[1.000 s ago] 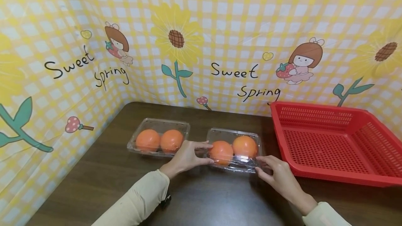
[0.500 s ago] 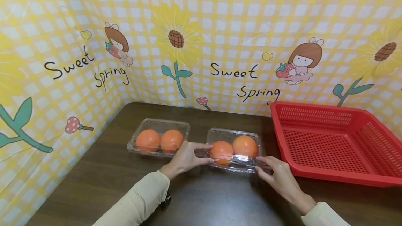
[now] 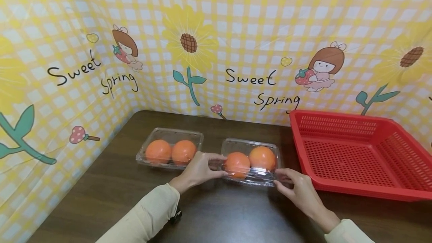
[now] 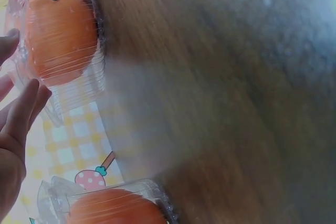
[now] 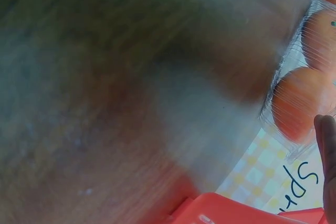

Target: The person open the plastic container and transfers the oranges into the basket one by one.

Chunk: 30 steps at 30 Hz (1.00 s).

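Observation:
A clear plastic clamshell box (image 3: 250, 181) with two oranges inside, a left one (image 3: 237, 165) and a right one (image 3: 262, 158), sits on the dark wooden table (image 3: 216, 213). My left hand (image 3: 199, 171) holds its left edge between thumb and fingers. At the front right corner, my right hand (image 3: 300, 192) pinches the rim. In the left wrist view the left fingers (image 4: 23, 106) lie against the plastic box (image 4: 79, 90). From the right wrist, a finger (image 5: 326, 135) shows at the box's end beside an orange (image 5: 299, 106). The lid looks closed over the fruit.
A second clear box (image 3: 175, 133) with two oranges stands to the left, close behind my left hand. On the right a red perforated basket (image 3: 351, 186) stands next to my right hand. Behind the table hangs a yellow checked cloth (image 3: 216, 59).

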Each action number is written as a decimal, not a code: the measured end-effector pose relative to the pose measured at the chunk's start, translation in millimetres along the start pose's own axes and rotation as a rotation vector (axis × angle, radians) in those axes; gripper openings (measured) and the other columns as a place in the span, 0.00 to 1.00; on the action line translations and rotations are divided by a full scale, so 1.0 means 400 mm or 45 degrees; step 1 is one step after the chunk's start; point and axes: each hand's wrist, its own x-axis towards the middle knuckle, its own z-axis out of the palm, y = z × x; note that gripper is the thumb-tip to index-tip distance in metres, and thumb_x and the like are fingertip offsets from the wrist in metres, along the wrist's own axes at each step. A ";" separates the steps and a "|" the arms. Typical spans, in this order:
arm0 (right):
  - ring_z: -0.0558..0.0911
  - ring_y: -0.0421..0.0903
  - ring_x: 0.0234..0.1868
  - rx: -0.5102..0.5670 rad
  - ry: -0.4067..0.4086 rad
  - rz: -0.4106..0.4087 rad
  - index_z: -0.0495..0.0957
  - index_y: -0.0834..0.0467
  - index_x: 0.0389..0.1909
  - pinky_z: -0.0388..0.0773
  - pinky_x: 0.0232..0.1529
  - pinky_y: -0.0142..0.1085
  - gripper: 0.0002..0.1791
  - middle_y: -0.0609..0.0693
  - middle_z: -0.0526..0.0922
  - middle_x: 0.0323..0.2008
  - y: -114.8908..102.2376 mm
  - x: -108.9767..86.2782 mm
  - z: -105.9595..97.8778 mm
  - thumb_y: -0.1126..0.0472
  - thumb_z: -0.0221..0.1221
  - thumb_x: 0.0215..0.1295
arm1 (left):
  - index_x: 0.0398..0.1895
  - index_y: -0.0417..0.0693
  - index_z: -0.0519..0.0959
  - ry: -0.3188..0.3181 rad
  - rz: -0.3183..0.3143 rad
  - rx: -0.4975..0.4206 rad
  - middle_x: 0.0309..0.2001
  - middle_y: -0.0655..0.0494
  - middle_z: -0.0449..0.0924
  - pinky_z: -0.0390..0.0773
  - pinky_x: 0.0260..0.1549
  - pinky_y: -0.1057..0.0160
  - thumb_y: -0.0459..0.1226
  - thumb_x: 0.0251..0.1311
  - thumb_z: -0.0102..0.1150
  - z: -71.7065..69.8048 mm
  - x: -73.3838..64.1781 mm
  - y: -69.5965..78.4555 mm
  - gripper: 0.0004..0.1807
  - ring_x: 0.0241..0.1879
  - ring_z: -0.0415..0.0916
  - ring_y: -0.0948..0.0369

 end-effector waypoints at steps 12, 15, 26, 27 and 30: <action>0.82 0.43 0.28 -0.004 0.047 0.015 0.72 0.57 0.21 0.77 0.26 0.26 0.17 0.48 0.81 0.24 -0.007 -0.003 0.002 0.76 0.67 0.33 | 0.23 0.43 0.72 0.003 -0.012 -0.112 0.38 0.46 0.79 0.77 0.31 0.71 0.30 0.41 0.67 -0.004 -0.011 -0.004 0.11 0.46 0.75 0.55; 0.82 0.44 0.30 -0.011 0.052 0.008 0.72 0.55 0.20 0.77 0.26 0.26 0.17 0.47 0.81 0.26 -0.004 -0.005 0.001 0.76 0.67 0.33 | 0.19 0.45 0.74 0.011 -0.004 -0.087 0.39 0.46 0.80 0.77 0.32 0.71 0.31 0.41 0.67 -0.005 -0.011 -0.003 0.09 0.46 0.75 0.57; 0.81 0.42 0.30 -0.051 0.045 -0.051 0.78 0.54 0.18 0.74 0.29 0.20 0.11 0.49 0.82 0.31 0.000 -0.011 -0.002 0.72 0.67 0.35 | 0.19 0.48 0.83 0.014 0.087 0.218 0.44 0.47 0.78 0.76 0.37 0.69 0.36 0.43 0.65 -0.005 -0.017 0.001 0.02 0.46 0.75 0.59; 0.81 0.42 0.30 -0.055 0.045 -0.052 0.79 0.54 0.18 0.74 0.29 0.19 0.11 0.50 0.82 0.32 0.000 -0.011 -0.002 0.72 0.67 0.35 | 0.19 0.47 0.83 0.011 0.092 0.218 0.44 0.47 0.78 0.76 0.36 0.69 0.35 0.44 0.65 -0.006 -0.017 0.002 0.02 0.46 0.74 0.58; 0.81 0.42 0.30 -0.059 0.048 -0.054 0.80 0.54 0.18 0.73 0.30 0.18 0.10 0.50 0.82 0.32 -0.001 -0.012 -0.003 0.71 0.68 0.36 | 0.20 0.47 0.83 0.003 0.107 0.221 0.45 0.45 0.77 0.76 0.37 0.69 0.34 0.45 0.64 -0.007 -0.019 0.005 0.02 0.46 0.74 0.57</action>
